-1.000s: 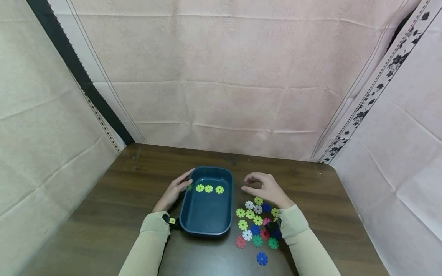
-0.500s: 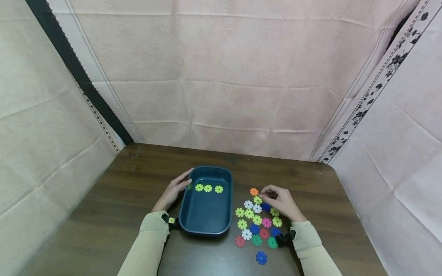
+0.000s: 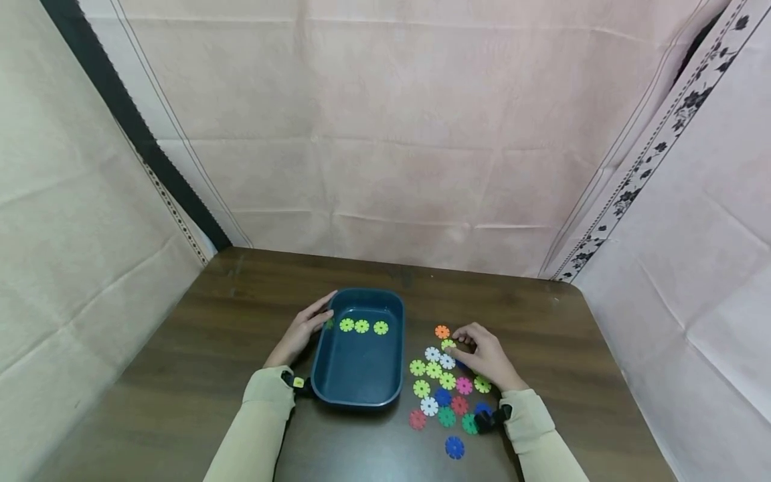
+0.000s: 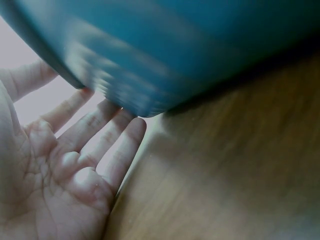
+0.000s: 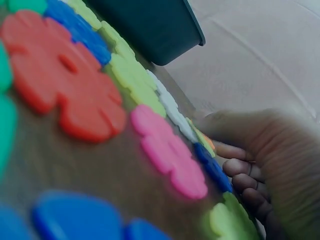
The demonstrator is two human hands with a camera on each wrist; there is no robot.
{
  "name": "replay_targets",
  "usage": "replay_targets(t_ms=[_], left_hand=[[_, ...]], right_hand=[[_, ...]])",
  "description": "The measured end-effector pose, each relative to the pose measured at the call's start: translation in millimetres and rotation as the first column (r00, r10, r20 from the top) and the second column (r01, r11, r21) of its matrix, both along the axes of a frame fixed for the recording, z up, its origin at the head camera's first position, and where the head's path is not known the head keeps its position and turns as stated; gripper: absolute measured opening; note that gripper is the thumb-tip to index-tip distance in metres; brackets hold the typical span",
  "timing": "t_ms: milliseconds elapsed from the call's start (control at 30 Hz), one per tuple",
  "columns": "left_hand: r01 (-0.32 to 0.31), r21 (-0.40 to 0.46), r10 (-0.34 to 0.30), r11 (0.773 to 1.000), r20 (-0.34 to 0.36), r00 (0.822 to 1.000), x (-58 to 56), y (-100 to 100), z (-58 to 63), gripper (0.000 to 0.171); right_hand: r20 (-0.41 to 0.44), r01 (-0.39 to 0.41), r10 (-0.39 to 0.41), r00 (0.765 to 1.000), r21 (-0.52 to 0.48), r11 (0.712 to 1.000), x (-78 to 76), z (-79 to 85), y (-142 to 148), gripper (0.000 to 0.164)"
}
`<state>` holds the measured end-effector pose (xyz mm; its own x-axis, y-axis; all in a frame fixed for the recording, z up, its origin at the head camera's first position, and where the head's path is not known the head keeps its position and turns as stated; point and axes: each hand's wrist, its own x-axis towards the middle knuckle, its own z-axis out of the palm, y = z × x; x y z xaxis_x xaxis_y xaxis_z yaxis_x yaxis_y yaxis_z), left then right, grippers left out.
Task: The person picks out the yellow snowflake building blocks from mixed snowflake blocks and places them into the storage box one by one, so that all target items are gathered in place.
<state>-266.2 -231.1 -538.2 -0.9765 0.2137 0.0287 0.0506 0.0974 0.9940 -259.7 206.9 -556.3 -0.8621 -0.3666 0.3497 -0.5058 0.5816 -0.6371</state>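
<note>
In the head view my left hand [image 3: 301, 333] is at the left side of a dark blue plastic tray [image 3: 359, 375]. The left wrist view shows its nearly straight fingers [image 4: 117, 155] against the tray's outer wall [image 4: 200, 45], the thumb up by the rim. Several yellow-green flower-shaped interlocking discs [image 3: 361, 326] lie inside the tray. On the right, my right hand [image 3: 486, 355] has its thumb and forefinger apart, their tips right at a yellow-green disc [image 3: 448, 345] on the table. An orange disc [image 3: 442, 332] sits just beyond it. The other right fingers are loosely curled.
Between tray and right arm, several more discs lie spread on the brown wooden table [image 3: 181, 375], among them pink [image 3: 464, 385], white [image 3: 429, 406], red [image 3: 417, 420] and green [image 3: 446, 416]. One blue disc [image 3: 454, 447] lies nearest the front. Pale cloth [image 3: 397, 134] hangs behind the table.
My right hand has drawn back to the right, uncovering the orange disc, then brought thumb and forefinger to the yellow-green disc nearest it. My left hand and the tray have stayed put.
</note>
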Motion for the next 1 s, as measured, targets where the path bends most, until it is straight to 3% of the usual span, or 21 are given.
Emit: replay_targets(t_ms=[1000], left_hand=[[0.004,0.021,-0.003,1.0,-0.001,1.0,-1.3,2.2,-1.8,0.048]], right_hand=[[0.054,-0.006,0.006,0.999,0.014,1.0,-2.9,0.1,2.9,0.023]])
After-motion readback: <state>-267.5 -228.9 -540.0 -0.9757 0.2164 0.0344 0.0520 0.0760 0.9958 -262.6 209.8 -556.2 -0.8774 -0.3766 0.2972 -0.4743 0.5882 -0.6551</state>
